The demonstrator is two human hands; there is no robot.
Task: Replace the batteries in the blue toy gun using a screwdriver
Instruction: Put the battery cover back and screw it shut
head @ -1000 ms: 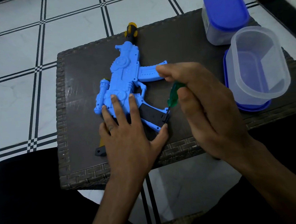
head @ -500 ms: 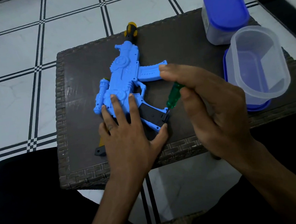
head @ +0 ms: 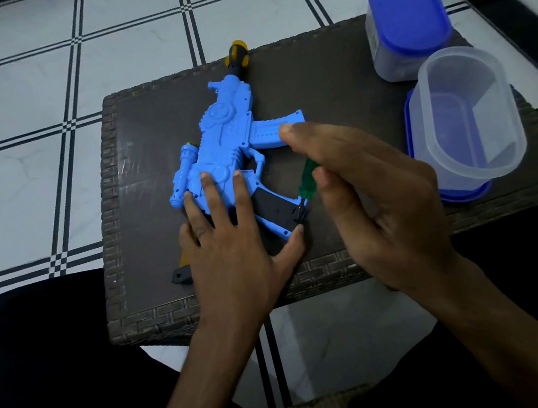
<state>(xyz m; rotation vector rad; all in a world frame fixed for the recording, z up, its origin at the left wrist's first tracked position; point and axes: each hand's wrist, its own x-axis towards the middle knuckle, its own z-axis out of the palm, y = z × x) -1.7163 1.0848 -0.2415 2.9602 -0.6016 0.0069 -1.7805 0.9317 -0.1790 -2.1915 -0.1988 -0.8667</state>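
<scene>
Right hand: the right hand (head: 375, 200) pinches the green screwdriver (head: 307, 180) between thumb and fingers, handle leaning toward 1 o'clock, tip down at the end of the black battery cover (head: 276, 210).
Left hand: the left hand (head: 231, 240) lies flat with fingers spread, pressing the blue toy gun (head: 225, 135) onto the dark wicker table (head: 133, 171); its thumb touches the grip's end at 4 o'clock of the palm.
Risk, slip: the tip sits just beside that thumb, so I judge a slanted driver could skip out of the screw and jab it.
Risk, screw: a loosened screw could roll off the table's near edge.
Gun: bright blue moulded plastic, lying on its side mid-table, yellow-and-black muzzle at 12 o'clock, magazine jutting toward 3 o'clock.
Nearby: an open clear container (head: 469, 115) and a blue-lidded container (head: 407, 13) stand at 2 o'clock.
</scene>
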